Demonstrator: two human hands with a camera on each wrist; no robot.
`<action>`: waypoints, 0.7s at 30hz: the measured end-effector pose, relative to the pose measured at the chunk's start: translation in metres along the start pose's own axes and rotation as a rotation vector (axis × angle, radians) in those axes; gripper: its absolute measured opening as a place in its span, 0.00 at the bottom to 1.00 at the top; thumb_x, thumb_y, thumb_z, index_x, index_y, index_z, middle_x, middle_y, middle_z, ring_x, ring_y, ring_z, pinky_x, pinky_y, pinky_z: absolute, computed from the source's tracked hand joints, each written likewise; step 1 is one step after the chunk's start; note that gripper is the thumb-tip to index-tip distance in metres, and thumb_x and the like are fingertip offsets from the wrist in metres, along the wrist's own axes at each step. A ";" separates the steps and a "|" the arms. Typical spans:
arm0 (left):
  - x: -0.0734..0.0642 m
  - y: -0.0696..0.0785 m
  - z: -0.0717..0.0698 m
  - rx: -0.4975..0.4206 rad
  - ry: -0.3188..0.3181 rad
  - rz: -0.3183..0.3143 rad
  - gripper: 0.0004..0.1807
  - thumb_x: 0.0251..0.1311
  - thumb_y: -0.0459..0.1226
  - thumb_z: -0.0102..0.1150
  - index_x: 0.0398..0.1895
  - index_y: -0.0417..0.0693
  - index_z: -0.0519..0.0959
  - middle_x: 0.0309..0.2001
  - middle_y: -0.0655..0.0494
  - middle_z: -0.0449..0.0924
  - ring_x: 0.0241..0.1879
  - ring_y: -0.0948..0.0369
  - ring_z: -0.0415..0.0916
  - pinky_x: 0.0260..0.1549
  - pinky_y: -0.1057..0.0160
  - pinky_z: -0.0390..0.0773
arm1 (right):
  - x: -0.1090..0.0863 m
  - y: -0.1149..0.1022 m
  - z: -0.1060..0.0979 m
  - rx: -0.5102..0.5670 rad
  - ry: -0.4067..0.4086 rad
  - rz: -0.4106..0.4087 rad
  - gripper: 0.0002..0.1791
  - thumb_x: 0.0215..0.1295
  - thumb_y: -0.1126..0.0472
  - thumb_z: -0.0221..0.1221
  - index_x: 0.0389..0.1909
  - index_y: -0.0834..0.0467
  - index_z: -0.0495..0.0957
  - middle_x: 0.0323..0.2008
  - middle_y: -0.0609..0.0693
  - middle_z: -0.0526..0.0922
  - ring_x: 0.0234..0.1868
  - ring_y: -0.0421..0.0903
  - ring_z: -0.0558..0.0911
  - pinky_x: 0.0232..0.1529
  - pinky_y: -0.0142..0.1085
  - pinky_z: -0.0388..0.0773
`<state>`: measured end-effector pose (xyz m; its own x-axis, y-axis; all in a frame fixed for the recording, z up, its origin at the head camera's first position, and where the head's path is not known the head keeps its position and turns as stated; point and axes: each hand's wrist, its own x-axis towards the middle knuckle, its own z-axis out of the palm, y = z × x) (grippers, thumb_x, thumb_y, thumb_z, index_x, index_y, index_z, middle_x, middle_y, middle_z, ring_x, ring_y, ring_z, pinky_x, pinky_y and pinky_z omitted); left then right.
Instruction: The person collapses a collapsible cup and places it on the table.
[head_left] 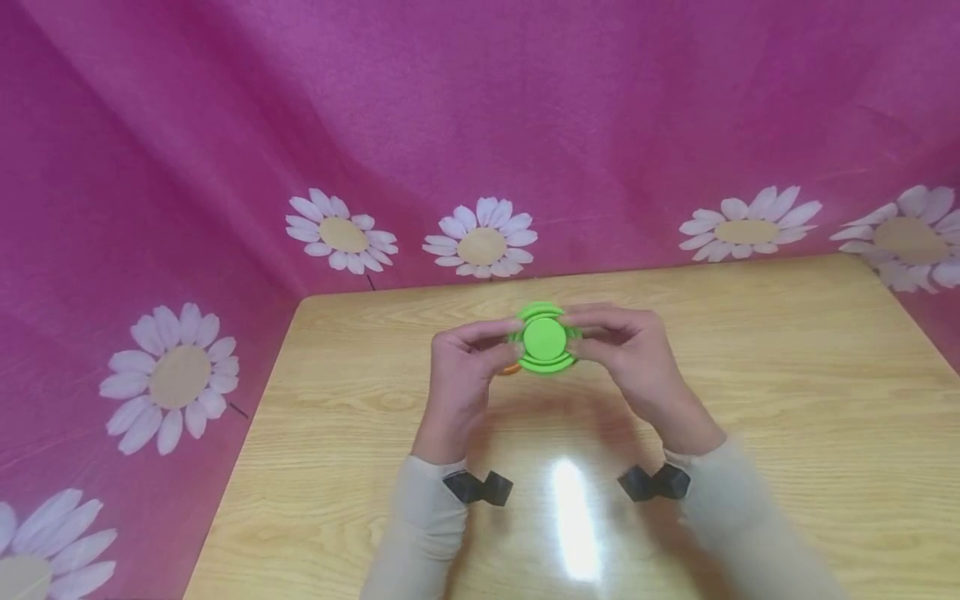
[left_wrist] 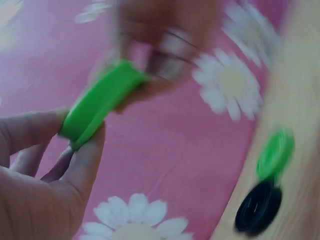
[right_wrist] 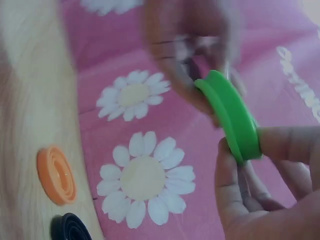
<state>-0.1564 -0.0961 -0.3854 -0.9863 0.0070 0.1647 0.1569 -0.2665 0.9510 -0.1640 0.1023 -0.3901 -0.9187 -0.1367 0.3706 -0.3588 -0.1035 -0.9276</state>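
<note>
Both hands hold one bright green round disc (head_left: 544, 340) with raised rims up in front of me, over the far part of the table. At its left edge my left hand (head_left: 467, 375) pinches it between thumb and fingers. From the other side my right hand (head_left: 637, 358) grips the right edge the same way. Seen edge-on in the left wrist view, the green disc (left_wrist: 97, 105) is fairly thick, with a lip along one side. It is tilted in the right wrist view too, where the right thumb and fingertips (right_wrist: 227, 170) press its near end.
On the wooden table (head_left: 337, 450) lie an orange ringed disc (right_wrist: 56, 175), a black ringed disc (left_wrist: 257, 207) and another green one (left_wrist: 276, 152), mostly hidden behind the hands from above. A pink curtain (head_left: 600, 125) with white daisies hangs along the back and left edges.
</note>
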 end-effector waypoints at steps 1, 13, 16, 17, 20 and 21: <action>0.000 0.001 -0.002 -0.123 0.010 -0.056 0.16 0.51 0.15 0.61 0.38 0.37 0.88 0.40 0.47 0.87 0.35 0.60 0.85 0.31 0.63 0.87 | 0.001 -0.001 -0.002 0.115 0.004 0.045 0.14 0.55 0.84 0.63 0.43 0.72 0.84 0.46 0.55 0.87 0.42 0.47 0.87 0.42 0.39 0.87; 0.004 0.003 -0.006 -0.249 0.044 -0.151 0.22 0.52 0.16 0.64 0.53 0.31 0.81 0.44 0.42 0.86 0.41 0.56 0.86 0.40 0.59 0.87 | 0.004 0.001 -0.003 0.160 0.053 0.061 0.23 0.53 0.84 0.64 0.52 0.70 0.81 0.47 0.54 0.87 0.39 0.46 0.87 0.45 0.40 0.86; 0.006 0.001 -0.008 -0.224 0.067 -0.184 0.16 0.59 0.24 0.66 0.52 0.31 0.82 0.40 0.44 0.87 0.37 0.58 0.86 0.40 0.60 0.87 | 0.005 0.002 -0.002 0.157 0.065 0.012 0.26 0.53 0.86 0.63 0.55 0.72 0.79 0.50 0.57 0.85 0.40 0.46 0.87 0.45 0.39 0.85; 0.007 0.001 -0.009 -0.216 0.076 -0.203 0.14 0.61 0.27 0.66 0.50 0.32 0.83 0.39 0.45 0.87 0.36 0.58 0.86 0.39 0.60 0.87 | 0.005 0.003 -0.001 0.153 0.069 -0.004 0.26 0.52 0.87 0.63 0.55 0.73 0.78 0.50 0.57 0.85 0.40 0.46 0.87 0.45 0.40 0.85; 0.007 -0.002 -0.011 -0.163 0.079 -0.285 0.15 0.66 0.39 0.66 0.45 0.34 0.85 0.34 0.44 0.87 0.31 0.57 0.87 0.37 0.57 0.87 | 0.006 0.005 0.001 0.114 0.084 -0.031 0.27 0.52 0.87 0.62 0.55 0.75 0.77 0.51 0.60 0.84 0.40 0.46 0.87 0.44 0.39 0.86; 0.007 -0.003 -0.011 -0.138 0.071 -0.317 0.17 0.66 0.43 0.66 0.44 0.34 0.86 0.32 0.44 0.87 0.31 0.56 0.87 0.37 0.55 0.87 | 0.006 0.006 0.001 0.085 0.087 -0.037 0.27 0.52 0.87 0.63 0.55 0.74 0.77 0.51 0.60 0.84 0.40 0.45 0.87 0.44 0.39 0.86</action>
<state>-0.1641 -0.1059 -0.3904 -0.9868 0.0444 -0.1558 -0.1607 -0.3895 0.9069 -0.1712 0.0999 -0.3936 -0.9174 -0.0457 0.3953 -0.3805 -0.1901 -0.9050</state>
